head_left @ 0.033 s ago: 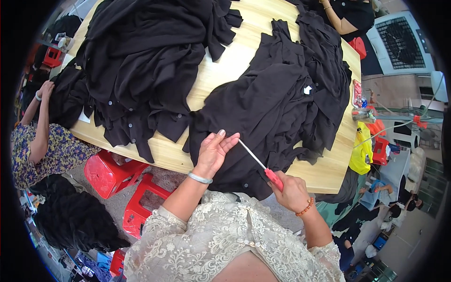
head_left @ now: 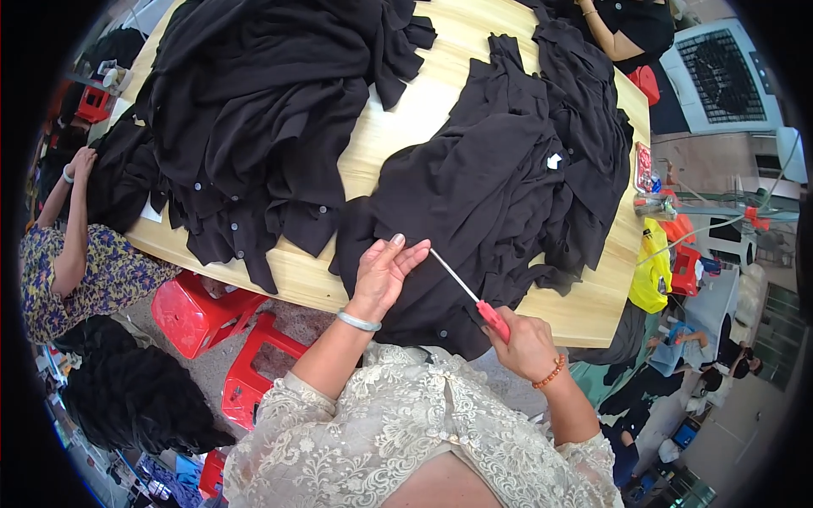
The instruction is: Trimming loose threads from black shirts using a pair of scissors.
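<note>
One small white label (head_left: 554, 161) sits on the black garment (head_left: 500, 195) at about two o'clock on the worktop (head_left: 406, 127). A flat red packet (head_left: 643, 167) lies at the worktop's three o'clock edge. A yellow bag (head_left: 650, 269) hangs just below it.

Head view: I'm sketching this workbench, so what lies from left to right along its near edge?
Red plastic stool → left hand flat on the black garment → thin red-handled metal tool → right hand gripping its handle → yellow plastic bag.
</note>
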`<state>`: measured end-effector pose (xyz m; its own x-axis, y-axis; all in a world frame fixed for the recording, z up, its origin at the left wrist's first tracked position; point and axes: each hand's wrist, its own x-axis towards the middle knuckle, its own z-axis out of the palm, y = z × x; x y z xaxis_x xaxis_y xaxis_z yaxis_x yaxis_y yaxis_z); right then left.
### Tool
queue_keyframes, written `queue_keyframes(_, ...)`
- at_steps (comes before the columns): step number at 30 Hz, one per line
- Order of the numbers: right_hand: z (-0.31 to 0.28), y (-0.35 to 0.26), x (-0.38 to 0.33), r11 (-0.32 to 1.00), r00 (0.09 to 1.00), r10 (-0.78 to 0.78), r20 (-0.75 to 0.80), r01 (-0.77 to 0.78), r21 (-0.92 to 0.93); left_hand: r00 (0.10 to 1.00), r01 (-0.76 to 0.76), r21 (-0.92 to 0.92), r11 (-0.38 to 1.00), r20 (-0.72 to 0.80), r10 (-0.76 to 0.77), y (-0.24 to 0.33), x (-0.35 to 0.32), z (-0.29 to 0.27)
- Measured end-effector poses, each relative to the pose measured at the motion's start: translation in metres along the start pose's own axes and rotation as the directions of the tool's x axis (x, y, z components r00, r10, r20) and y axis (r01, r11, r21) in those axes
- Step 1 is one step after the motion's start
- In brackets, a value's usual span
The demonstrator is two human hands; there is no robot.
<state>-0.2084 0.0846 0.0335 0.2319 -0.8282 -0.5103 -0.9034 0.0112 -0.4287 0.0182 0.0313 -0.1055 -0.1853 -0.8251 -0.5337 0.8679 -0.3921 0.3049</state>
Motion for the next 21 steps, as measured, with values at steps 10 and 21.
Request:
queue_keyframes(10, -0.002, -0.021, 0.009, 0.998, 0.997, 0.001, 0.074, 0.003, -0.055, 1.0, 0.018, 0.081, 0.997, -0.003, -0.018, 0.002, -0.01, -0.003)
queue_keyframes(21, 0.002, -0.008, 0.005, 0.987, 0.997, -0.042, -0.067, 0.051, 0.15, 0.997, -0.036, 0.28, 0.959, -0.06, 0.055, 0.018, -0.01, 0.011)
